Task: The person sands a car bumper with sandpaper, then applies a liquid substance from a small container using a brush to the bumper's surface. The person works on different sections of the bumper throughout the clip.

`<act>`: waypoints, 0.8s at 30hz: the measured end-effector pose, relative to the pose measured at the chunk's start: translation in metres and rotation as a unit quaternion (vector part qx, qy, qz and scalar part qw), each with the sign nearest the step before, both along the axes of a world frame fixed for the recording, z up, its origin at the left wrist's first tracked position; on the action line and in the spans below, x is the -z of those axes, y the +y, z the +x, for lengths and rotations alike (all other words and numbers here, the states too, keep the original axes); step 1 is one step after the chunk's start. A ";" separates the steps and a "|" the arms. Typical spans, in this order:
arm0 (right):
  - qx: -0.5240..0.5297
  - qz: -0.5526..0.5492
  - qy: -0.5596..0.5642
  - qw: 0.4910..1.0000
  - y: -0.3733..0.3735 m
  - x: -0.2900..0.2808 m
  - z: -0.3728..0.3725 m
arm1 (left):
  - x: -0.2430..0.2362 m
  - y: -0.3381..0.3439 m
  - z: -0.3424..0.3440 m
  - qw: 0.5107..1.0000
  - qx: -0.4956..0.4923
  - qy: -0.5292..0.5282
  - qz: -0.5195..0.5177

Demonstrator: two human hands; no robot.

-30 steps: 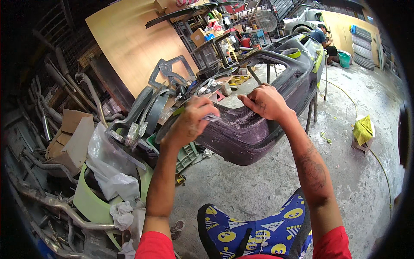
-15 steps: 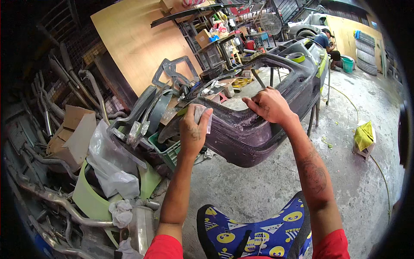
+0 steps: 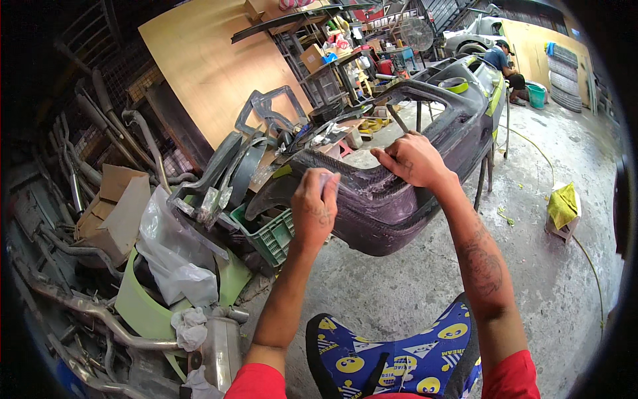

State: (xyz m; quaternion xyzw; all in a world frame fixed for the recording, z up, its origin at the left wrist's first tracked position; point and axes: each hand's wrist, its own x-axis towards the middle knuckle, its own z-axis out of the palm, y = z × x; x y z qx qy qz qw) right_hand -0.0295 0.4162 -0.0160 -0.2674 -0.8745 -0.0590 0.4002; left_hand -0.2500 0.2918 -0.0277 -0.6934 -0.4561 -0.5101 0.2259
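A dark carbon-fibre car bumper [image 3: 385, 219] with scuffed, dusty surfaces stands raised on metal legs ahead of me. My left hand [image 3: 316, 209] is closed around a small pale, folded sheet or pad [image 3: 323, 182], its exact kind unclear, at the bumper's near left corner. My right hand [image 3: 409, 159] grips the bumper's upper edge, thumb pointing left and fingers curled over it. A patch of yellow-green tape [image 3: 282, 170] is on the bumper just above my left hand. Below my arms is a blue padded seat [image 3: 438, 332] with yellow faces.
Left are piled exhaust pipes [image 3: 109, 322], pale-green panels [image 3: 146, 306], cardboard [image 3: 116, 206] and a green crate [image 3: 269, 243]. Right are a box with yellow cloth [image 3: 562, 203] and a hose [image 3: 585, 256]. Behind, a seated person [image 3: 498, 60] works near stacked tyres [image 3: 563, 83] and a bucket [image 3: 536, 94].
My left hand has moved right and down along the bumper's corner, still holding the pale sheet, and has turned more upright. My right hand has stayed on the edge, shifting only slightly.
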 end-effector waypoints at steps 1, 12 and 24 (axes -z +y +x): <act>-0.001 -0.009 0.013 1.000 -0.002 -0.001 -0.001 | 0.001 0.002 -0.003 0.999 -0.015 -0.034 -0.014; -0.015 0.019 0.036 0.999 0.000 0.002 0.002 | 0.020 0.000 0.019 0.999 0.025 -0.010 0.028; -0.016 0.005 0.035 0.999 0.000 0.000 -0.001 | 0.008 -0.001 0.020 1.000 0.010 0.005 0.019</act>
